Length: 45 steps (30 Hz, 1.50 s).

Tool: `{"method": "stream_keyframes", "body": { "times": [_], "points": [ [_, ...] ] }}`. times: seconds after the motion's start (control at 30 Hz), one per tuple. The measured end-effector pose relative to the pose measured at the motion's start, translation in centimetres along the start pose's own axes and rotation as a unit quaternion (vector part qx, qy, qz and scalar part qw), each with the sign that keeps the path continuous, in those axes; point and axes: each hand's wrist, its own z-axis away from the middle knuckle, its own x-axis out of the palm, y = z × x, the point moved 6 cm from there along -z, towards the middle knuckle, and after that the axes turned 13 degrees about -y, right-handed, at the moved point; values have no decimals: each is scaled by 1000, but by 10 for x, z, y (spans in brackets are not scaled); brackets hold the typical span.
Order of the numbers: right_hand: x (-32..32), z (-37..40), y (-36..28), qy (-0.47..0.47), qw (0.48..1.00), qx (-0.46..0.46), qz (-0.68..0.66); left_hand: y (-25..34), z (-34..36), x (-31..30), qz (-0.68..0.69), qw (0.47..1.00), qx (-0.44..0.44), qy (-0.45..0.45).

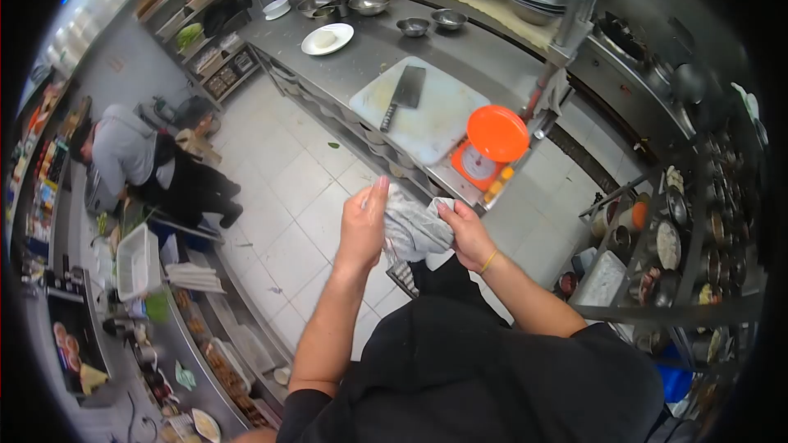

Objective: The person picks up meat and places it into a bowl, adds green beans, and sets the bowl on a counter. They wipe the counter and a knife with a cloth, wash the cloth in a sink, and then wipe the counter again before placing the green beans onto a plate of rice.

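A crumpled grey-white cloth is stretched between my two hands in front of my body. My left hand holds its left side, the palm turned inward and most fingers hidden. On the other side, my right hand pinches the cloth's corner between thumb and fingers; a yellow band circles that wrist. Beyond the hands, a white cutting board lies on the steel counter with a cleaver on it. An orange kitchen scale with a round orange pan stands at the counter's near corner.
The steel counter also carries a white plate and several metal bowls. At left, a person in a grey hoodie bends over another counter. A rack of pans and food stands close on my right. Scraps lie on the tiled floor.
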Motion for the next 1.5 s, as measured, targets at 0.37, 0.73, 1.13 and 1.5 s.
{"method": "stream_keyframes", "body": {
  "times": [0.37,0.73,1.13,1.5],
  "points": [
    [52,-263,-149,3,918,-355,180,98,-266,-111,192,975,-99,-55],
    [45,-380,-150,13,996,-25,86,56,-471,-213,406,889,-139,-157],
    [76,-467,-219,393,784,-454,-155,-65,-513,-190,414,735,-270,-465],
    [38,-444,-168,465,812,-234,-262,-31,-547,-139,-62,873,180,-450]
  ]
}}
